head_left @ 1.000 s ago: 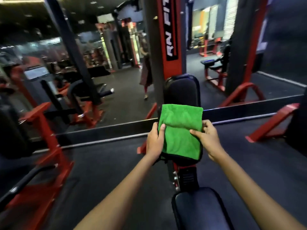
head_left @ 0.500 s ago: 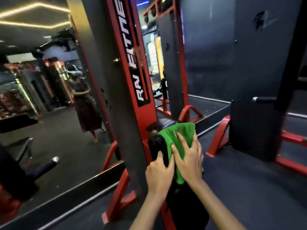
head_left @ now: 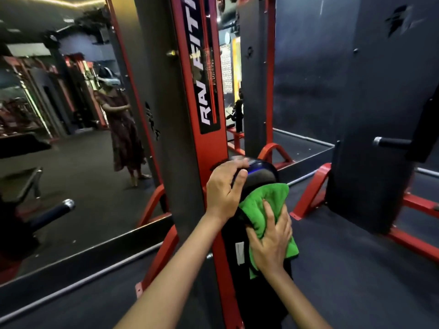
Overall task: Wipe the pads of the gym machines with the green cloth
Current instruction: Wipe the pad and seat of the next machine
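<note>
The black back pad (head_left: 261,178) of a red-framed machine stands upright in the middle of the head view. My left hand (head_left: 224,186) grips its top left edge, thumb curled over the front. The green cloth (head_left: 263,205) lies bunched against the pad's right face. My right hand (head_left: 270,241) presses flat on the cloth with fingers spread. The lower part of the pad is hidden behind my hands and the cloth.
A red and grey upright column (head_left: 197,115) rises just left of the pad. A wall mirror (head_left: 71,138) at left reflects the gym and a person. A dark weight-stack tower (head_left: 375,138) on red feet stands at right, with a chrome-tipped bar (head_left: 389,142).
My left hand has moved up to grip the pad's top. The cloth and my right hand have slid down the pad's right side. The camera has moved closer.
</note>
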The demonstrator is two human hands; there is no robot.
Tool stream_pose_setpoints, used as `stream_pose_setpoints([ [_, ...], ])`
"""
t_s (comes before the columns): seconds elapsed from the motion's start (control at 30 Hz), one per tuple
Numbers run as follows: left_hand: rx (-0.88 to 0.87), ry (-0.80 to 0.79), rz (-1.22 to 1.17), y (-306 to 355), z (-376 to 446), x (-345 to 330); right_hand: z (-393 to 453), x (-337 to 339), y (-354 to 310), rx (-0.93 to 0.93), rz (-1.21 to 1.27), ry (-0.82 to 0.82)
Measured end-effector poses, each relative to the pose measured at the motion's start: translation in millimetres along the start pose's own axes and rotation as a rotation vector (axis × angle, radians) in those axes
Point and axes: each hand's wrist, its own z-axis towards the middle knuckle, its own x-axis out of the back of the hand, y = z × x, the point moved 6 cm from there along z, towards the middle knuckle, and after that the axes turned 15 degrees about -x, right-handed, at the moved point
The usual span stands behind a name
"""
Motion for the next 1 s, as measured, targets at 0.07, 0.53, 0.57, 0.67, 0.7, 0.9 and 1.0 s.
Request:
stream_pose_setpoints([
  [0.07, -0.029, 0.057, -0.023, 1, -2, 3, 12, 3, -4, -0.025, 0.019, 0.018],
  [0.53, -0.07, 0.047, -0.072, -1, -3, 3, 39, 17, -39, 0.03, 0.036, 0.087],
  [0.57, -0.075, 0.054, -0.084, -2, -3, 4, 40, 16, -53, 0.088, -0.002, 0.077],
  [0.67, -0.066, 0.047, -0.117, -2, -2, 3, 23, 10, -58, 0.247, -0.084, 0.03],
  [0.7, -0.074, 0.031, -0.11, 1, -3, 3, 15, 10, -47, 0.258, -0.083, 0.022],
  [0.9, -0.172, -0.126, 0.062, 6, -6, 1, 26, 21, -16, 0.137, -0.034, 0.002],
  [1.0, -0.222, -0.16, 0.186, 9, -10, -1, 36, 20, -45, 0.113, -0.02, 0.024],
])
